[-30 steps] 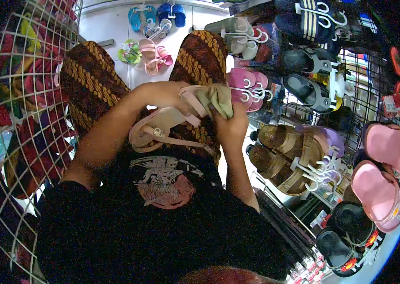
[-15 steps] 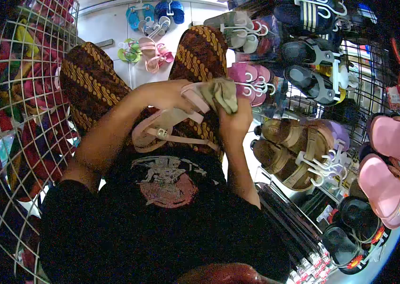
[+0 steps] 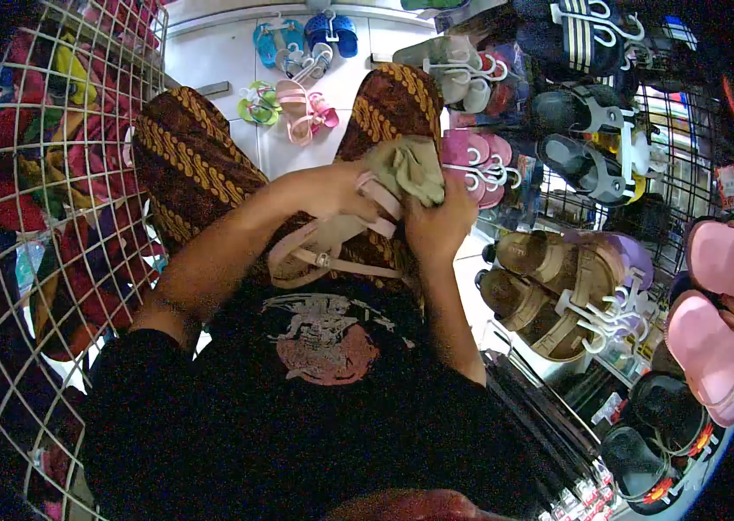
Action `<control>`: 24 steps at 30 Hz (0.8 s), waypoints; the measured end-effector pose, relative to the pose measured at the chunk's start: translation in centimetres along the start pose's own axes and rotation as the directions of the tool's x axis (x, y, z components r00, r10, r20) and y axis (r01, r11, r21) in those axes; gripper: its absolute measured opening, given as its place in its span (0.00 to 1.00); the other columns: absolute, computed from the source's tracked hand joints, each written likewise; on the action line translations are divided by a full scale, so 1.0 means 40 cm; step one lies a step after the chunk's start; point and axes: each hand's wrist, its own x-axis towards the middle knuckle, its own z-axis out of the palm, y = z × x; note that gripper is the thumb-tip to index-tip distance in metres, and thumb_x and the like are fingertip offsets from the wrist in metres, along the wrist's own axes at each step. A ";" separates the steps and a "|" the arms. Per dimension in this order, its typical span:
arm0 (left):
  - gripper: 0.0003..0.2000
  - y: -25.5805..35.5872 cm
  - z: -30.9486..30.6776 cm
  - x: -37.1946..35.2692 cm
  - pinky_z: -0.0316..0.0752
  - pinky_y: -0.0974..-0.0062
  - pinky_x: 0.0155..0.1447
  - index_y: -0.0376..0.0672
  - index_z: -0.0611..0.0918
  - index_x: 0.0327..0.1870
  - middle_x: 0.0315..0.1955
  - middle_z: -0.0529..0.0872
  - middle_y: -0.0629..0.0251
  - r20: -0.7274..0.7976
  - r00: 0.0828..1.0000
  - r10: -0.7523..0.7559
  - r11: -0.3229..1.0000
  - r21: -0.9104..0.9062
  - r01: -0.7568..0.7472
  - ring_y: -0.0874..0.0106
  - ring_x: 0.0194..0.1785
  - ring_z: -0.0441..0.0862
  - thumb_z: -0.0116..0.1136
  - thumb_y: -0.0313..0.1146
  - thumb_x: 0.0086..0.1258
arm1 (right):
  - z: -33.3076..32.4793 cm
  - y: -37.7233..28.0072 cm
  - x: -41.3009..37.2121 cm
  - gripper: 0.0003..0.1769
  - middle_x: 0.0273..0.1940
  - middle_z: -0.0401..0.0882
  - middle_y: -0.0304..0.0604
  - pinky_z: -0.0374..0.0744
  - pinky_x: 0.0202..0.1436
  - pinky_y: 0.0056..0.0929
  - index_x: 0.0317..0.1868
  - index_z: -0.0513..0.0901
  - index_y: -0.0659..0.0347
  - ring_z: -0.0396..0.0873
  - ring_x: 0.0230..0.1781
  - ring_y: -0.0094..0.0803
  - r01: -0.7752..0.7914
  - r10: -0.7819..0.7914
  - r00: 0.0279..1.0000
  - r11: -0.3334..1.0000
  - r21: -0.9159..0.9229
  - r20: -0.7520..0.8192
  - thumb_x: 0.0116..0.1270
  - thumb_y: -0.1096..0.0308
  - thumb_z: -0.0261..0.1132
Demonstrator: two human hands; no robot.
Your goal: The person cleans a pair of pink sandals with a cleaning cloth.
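A pink-beige strappy sandal (image 3: 306, 252) with a small buckle lies across my lap. My left hand (image 3: 336, 191) is closed round its front end near the straps, its fingers partly behind the sandal. My right hand (image 3: 445, 226) grips a crumpled olive-green cloth (image 3: 414, 169), which is pressed against the sandal's toe end. Part of the sole there is hidden by the cloth and my fingers.
On the left stands a wire mesh rack (image 3: 54, 200) with colourful goods behind it. Small children's sandals (image 3: 297, 113) lie on the white tiled floor ahead. To the right hang brown sandals (image 3: 549, 295), grey-black sandals (image 3: 579, 165) and pink clogs (image 3: 710, 347).
The whole view has shifted slightly, so things appear further right and lower. Both hands still hold the sandal and cloth, with the cloth bunched a little differently at the toe end.
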 end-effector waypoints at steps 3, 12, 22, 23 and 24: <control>0.28 -0.038 -0.004 -0.001 0.74 0.71 0.54 0.40 0.74 0.62 0.47 0.84 0.57 -0.050 0.998 0.032 0.999 0.038 -0.030 0.70 0.49 0.80 0.65 0.33 0.58 | -0.003 -0.006 0.016 0.21 0.34 0.83 0.54 0.78 0.41 0.45 0.42 0.80 0.64 0.81 0.35 0.55 -0.072 0.063 0.993 0.994 0.085 0.099 0.50 0.62 0.74; 0.29 0.119 -0.058 -0.075 0.73 0.64 0.65 0.27 0.67 0.66 0.59 0.78 0.48 -0.348 0.883 0.315 0.536 -0.703 -0.468 0.59 0.63 0.76 0.54 0.26 0.61 | 0.028 0.128 -0.025 0.25 0.33 0.84 0.54 0.77 0.40 0.37 0.47 0.81 0.68 0.82 0.33 0.42 -0.534 0.481 0.844 0.795 0.286 0.239 0.68 0.49 0.63; 0.20 0.070 -0.057 -0.009 0.78 0.65 0.57 0.38 0.75 0.59 0.49 0.84 0.57 -0.583 0.785 -0.208 0.599 -0.710 -0.369 0.64 0.51 0.83 0.51 0.37 0.69 | 0.021 0.129 -0.077 0.42 0.58 0.71 0.62 0.72 0.61 0.45 0.67 0.59 0.70 0.74 0.56 0.56 -0.174 0.169 0.985 0.912 0.370 0.047 0.61 0.60 0.71; 0.21 0.053 -0.057 -0.004 0.78 0.63 0.59 0.38 0.74 0.60 0.50 0.83 0.57 -0.587 0.788 -0.186 0.602 -0.702 -0.381 0.64 0.52 0.82 0.53 0.38 0.68 | 0.011 0.130 -0.086 0.43 0.58 0.71 0.62 0.72 0.61 0.45 0.67 0.59 0.70 0.74 0.55 0.56 -0.161 0.136 0.986 0.924 0.347 0.096 0.59 0.61 0.72; 0.22 0.046 -0.054 0.001 0.77 0.62 0.60 0.39 0.74 0.61 0.51 0.83 0.56 -0.590 0.791 -0.164 0.603 -0.694 -0.393 0.63 0.53 0.82 0.55 0.39 0.68 | -0.009 0.124 -0.093 0.44 0.58 0.71 0.62 0.72 0.61 0.46 0.67 0.60 0.70 0.74 0.55 0.55 -0.146 0.103 0.984 0.935 0.324 0.146 0.57 0.61 0.73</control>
